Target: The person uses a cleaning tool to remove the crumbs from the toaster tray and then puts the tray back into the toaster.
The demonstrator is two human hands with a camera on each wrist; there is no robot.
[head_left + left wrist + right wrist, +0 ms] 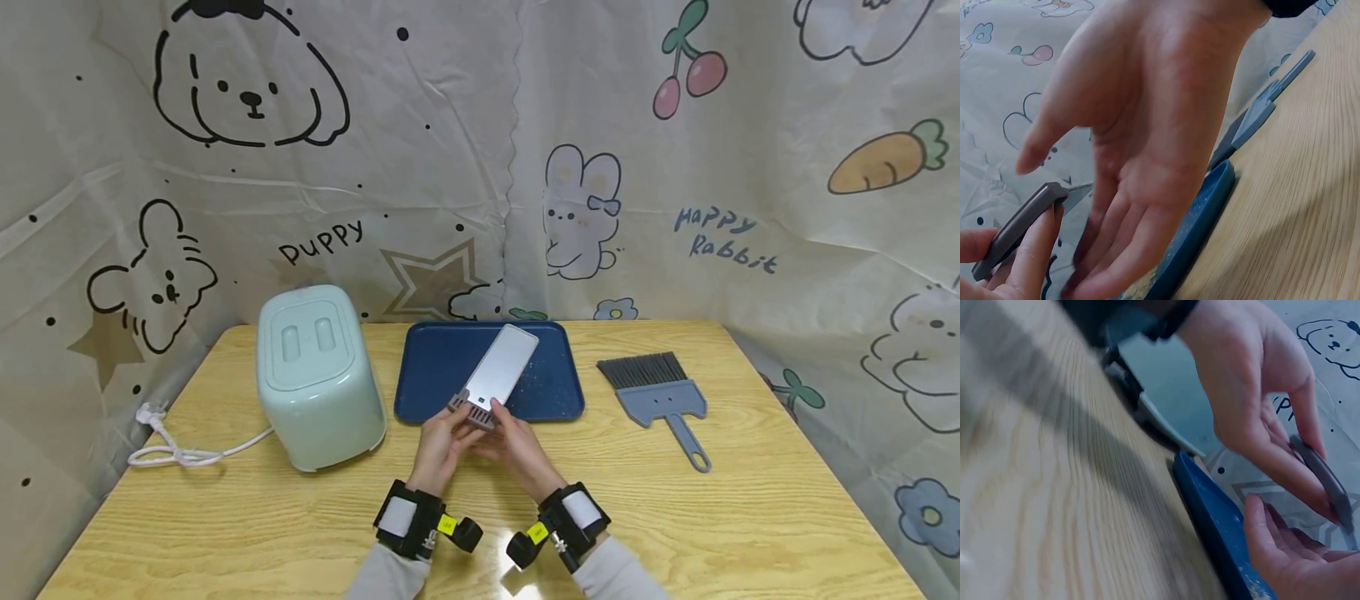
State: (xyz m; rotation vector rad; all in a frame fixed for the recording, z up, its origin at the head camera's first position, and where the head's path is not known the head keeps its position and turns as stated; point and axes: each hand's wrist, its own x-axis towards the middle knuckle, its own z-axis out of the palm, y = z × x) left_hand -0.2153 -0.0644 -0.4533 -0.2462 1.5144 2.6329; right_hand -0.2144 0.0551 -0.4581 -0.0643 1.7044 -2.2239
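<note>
My left hand point(437, 452) pinches the grey slotted end of a flat, shiny crumb tray point(501, 367) between thumb and fingers. Its long pale plate tilts up and away, above the blue serving tray point(420, 375). In the right wrist view the left hand point(1235, 387) grips the grey end piece point(1325, 478) on its near side. Beside it is my right hand point(525, 454), fingers extended around the other side of that end. The left wrist view shows the right hand point(1154, 125) with palm spread and thumb apart from the grey end point(1019, 231).
Crumbs point(1141, 286) lie in the blue tray. A mint-green toaster point(322, 383) stands on the left, its white cord point(180, 454) bundled beside it. To the right lies a grey-blue hand brush point(660, 400) with dark bristles. A printed curtain point(450, 167) hangs behind the wooden table point(750, 517).
</note>
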